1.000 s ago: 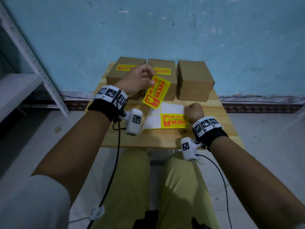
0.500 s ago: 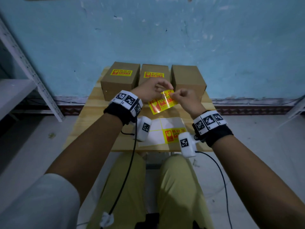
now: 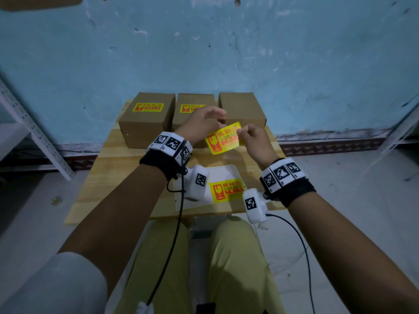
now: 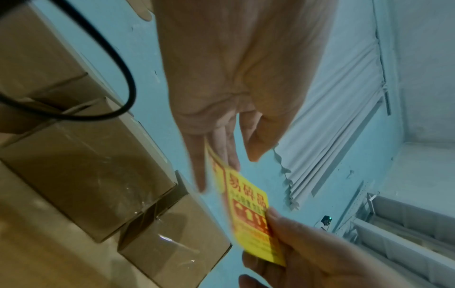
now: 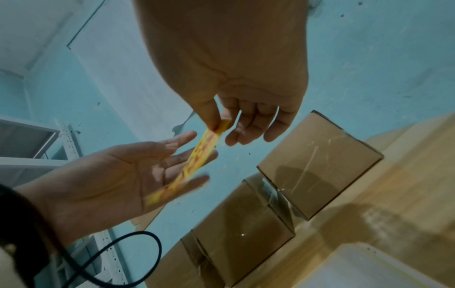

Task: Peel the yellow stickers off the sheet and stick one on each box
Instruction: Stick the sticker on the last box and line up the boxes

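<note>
right hand (image 3: 255, 141) pinches the peeled yellow sticker (image 3: 223, 138) above the counter (image 3: 113, 177); left hand (image 3: 201, 123) fingers straight, slack against it.

Yellow sticker (image 3: 223, 138) airborne, tilted; right box (image 3: 241, 109) apparently unlabelled.

Middle box (image 3: 194, 109): my left hand (image 3: 199, 125) covers its front face and the right end of its sticker.
Loose sticker (image 3: 223, 138): the small print is too blurred to read in the head view; in the right wrist view it shows edge-on and smeared.
Sticker's left end: whether my left fingers touch it, I cannot tell.
Sticker sheet (image 3: 223, 175): my left wrist camera (image 3: 196, 182) hides its left part; my right wrist camera (image 3: 254, 206) hides its near right corner.
Table (image 3: 118, 175): my forearms cover part of its near edge.
Shelf (image 3: 29, 132): cut off by the left picture edge.
</note>
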